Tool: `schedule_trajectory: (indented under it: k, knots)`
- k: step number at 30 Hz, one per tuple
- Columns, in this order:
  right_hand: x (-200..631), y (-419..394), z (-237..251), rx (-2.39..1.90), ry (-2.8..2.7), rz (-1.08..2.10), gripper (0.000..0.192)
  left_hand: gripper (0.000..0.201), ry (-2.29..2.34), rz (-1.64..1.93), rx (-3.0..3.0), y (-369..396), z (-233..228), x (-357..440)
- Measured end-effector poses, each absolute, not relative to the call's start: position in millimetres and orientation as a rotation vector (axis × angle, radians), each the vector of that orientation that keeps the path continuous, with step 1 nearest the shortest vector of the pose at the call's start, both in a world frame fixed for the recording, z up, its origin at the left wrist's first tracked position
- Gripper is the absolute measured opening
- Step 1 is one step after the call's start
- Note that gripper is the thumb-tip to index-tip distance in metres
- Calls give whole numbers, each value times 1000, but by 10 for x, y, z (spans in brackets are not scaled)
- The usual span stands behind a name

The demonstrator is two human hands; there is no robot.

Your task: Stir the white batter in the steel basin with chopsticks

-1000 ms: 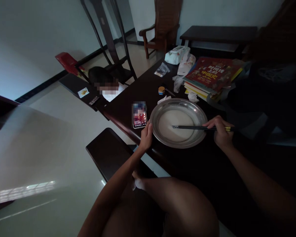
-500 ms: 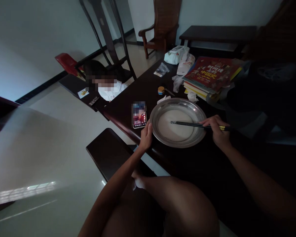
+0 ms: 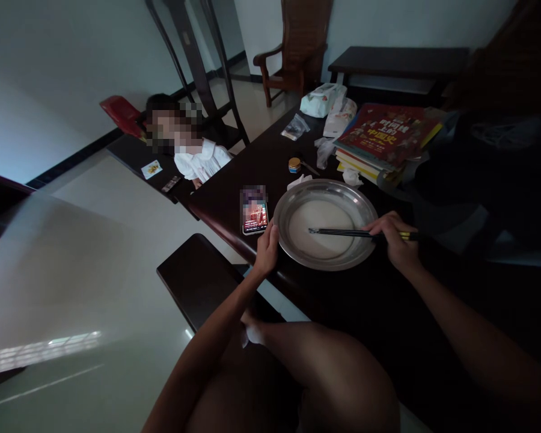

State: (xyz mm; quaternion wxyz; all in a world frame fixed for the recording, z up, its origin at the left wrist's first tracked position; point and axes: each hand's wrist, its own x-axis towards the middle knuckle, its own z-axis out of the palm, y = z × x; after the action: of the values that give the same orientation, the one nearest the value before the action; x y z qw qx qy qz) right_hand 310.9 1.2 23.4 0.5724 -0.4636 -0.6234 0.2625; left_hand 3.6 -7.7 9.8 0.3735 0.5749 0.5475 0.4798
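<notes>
A round metal basin (image 3: 292, 248) rests on the dark table close to its edge. Whitish, smooth-looking contents (image 3: 320, 219) cover its bottom. My left hand (image 3: 267, 248) is closed on the basin's left rim, thumb on top. In my right hand (image 3: 395, 240), fingers wrapped round them, is a pair of black chopsticks (image 3: 342, 233) with yellow bands near the back end. They reach over the right rim, nearly level, and their silvery tips are at the whitish contents. A lit phone (image 3: 255, 218) lies just left of the basin.
Behind the basin are a small jar (image 3: 294, 165), crumpled tissue (image 3: 352, 177), a stack of books (image 3: 383, 135) and plastic bags (image 3: 323, 100). A person (image 3: 202, 157) in white is beyond the table's left edge. A dark bench (image 3: 202, 276) stands below left.
The chopsticks' tips have shifted slightly left and towards me in the basin. The person across has raised their head and upper body. The phone's picture has changed. My left hand stays put.
</notes>
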Motion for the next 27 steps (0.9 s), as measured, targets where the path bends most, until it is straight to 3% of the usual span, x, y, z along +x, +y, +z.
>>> schedule_trajectory:
  k: [27]
  knots:
    - [3106,24,235,-1065,-1447,627,43,73,1405,1225,1476,-65,82,28]
